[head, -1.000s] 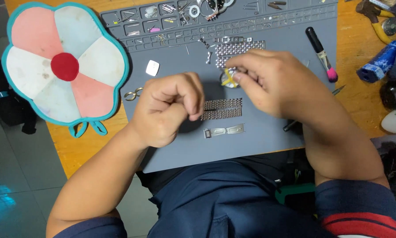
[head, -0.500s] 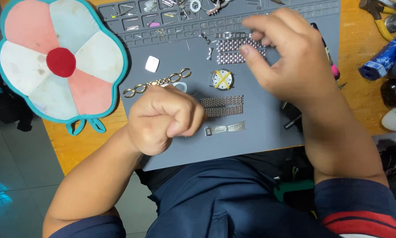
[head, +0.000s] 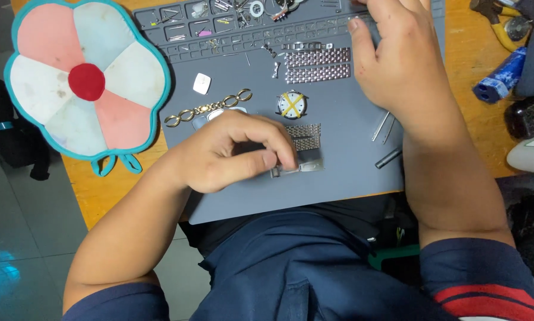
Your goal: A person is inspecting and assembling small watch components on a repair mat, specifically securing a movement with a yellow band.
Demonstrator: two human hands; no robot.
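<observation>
The left hand [head: 231,154] is resting on the grey work mat [head: 338,178], its fingers [head: 282,156] curled and pressing on a small metal clasp piece [head: 299,169], just below a mesh watch band [head: 305,137]. The right hand [head: 400,65] is reaching, fingers loosely open, to the mat's far trays, beside two band strips [head: 317,64]. A round watch face [head: 291,104] is lying between the hands

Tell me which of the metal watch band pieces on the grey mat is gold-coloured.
The chain of large oval links, lying left of the watch face and just above the left hand. The mesh band pieces are silver.
</observation>
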